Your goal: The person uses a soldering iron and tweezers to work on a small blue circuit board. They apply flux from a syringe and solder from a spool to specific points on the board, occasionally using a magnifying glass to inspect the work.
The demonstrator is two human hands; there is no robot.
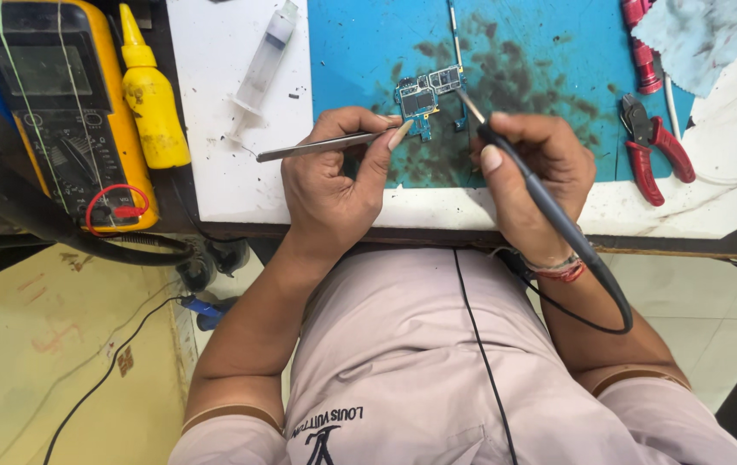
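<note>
The circuit board is blue-green with dark chips and silvery shields, lying on a turquoise mat blotched with dark smudges (thickest around the board). At the mat's nine o'clock a white sheet carries a clear syringe. Farther toward nine stand a yellow bottle and a yellow multimeter with a grey face and a red wire loop. At three o'clock lie red-handled pliers. The tweezers are silver, the soldering iron black.
</note>
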